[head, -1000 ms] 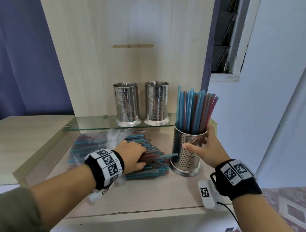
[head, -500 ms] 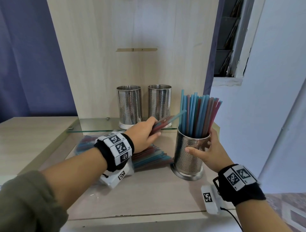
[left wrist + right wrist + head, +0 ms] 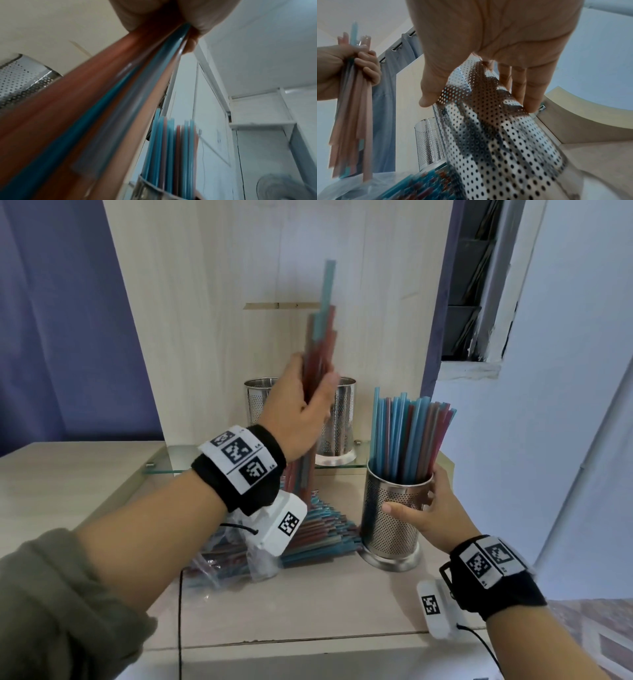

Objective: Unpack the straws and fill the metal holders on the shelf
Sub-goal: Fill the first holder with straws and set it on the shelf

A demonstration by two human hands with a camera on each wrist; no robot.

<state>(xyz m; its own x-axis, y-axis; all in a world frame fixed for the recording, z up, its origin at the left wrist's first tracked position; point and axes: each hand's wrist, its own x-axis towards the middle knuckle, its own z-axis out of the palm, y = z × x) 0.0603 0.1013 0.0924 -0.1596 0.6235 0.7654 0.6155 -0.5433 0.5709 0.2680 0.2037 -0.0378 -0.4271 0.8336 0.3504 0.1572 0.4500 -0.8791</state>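
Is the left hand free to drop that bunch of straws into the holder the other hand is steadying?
Probably yes. The left hand holds the bunch of straws upright, above and left of the holder steadied by the right hand. Nothing lies between, though the holder already looks fairly full.

Head looks down; wrists up, sharing straws (image 3: 407,436).

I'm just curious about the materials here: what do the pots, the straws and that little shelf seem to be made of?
Holder steadied by the right hand: shiny metal, probably stainless steel, going by the mirror-like sheen and punched holes.
Bundle of straws gripped in the left hand: likely plastic, smooth, slightly translucent red and blue tubes.
Shelf: clear glass with a greenish edge.
Back panel: pale wood-grain board, possibly laminate.
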